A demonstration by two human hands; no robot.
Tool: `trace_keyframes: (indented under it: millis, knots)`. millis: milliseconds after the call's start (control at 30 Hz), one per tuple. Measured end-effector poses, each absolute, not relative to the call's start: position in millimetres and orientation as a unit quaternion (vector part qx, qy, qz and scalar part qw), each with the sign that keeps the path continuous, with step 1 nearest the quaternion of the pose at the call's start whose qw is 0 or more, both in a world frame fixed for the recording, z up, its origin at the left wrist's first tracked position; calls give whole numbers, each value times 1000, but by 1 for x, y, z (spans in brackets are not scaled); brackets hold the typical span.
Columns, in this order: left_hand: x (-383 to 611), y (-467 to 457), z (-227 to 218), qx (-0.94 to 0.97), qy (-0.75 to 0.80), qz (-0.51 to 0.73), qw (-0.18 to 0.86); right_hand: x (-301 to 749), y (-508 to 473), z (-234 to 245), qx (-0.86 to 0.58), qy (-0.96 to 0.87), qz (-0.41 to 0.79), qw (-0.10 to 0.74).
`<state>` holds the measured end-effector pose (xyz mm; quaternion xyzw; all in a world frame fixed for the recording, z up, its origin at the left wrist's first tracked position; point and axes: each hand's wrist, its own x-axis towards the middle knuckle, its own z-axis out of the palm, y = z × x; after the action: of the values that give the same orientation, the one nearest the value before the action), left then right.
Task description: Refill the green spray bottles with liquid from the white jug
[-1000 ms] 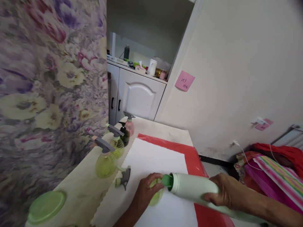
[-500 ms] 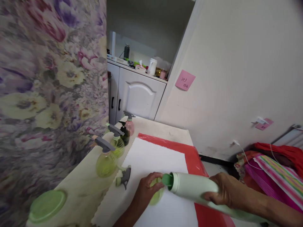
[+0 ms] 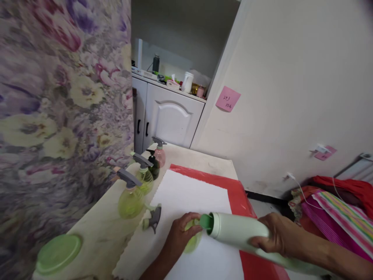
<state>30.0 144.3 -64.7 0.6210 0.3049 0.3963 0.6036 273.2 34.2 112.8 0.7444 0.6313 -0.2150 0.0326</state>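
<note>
My left hand (image 3: pixel 186 229) is closed around the neck of a yellow-green see-through spray bottle (image 3: pixel 192 244) without its spray head, standing on a white sheet (image 3: pixel 201 194). My right hand (image 3: pixel 274 235) grips a long pale green bottle (image 3: pixel 237 228), laid over nearly level. Its open mouth points left at the spray bottle's neck. A green piece (image 3: pixel 205 221) sits between the two mouths; whether it is a funnel or a spout I cannot tell. Any liquid there is too small to see. Left of my left hand, a loose grey and green spray head (image 3: pixel 153 219) lies at the sheet's edge.
Spray bottles (image 3: pixel 131 202) and a dark pump bottle (image 3: pixel 154 165) line the table's left side. A round green lid (image 3: pixel 60 252) lies near left. Red sheeting (image 3: pixel 243 194) is under the white sheet. A floral curtain (image 3: pixel 70 116) hangs left; folded cloth (image 3: pixel 344 210) lies right.
</note>
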Motion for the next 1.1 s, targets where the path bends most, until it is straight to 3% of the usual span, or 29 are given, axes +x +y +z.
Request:
trace_keyframes:
  millis: [1100]
  knots:
    - [30, 145, -68, 624, 287, 398, 608, 265, 35, 121, 751, 621, -221, 44]
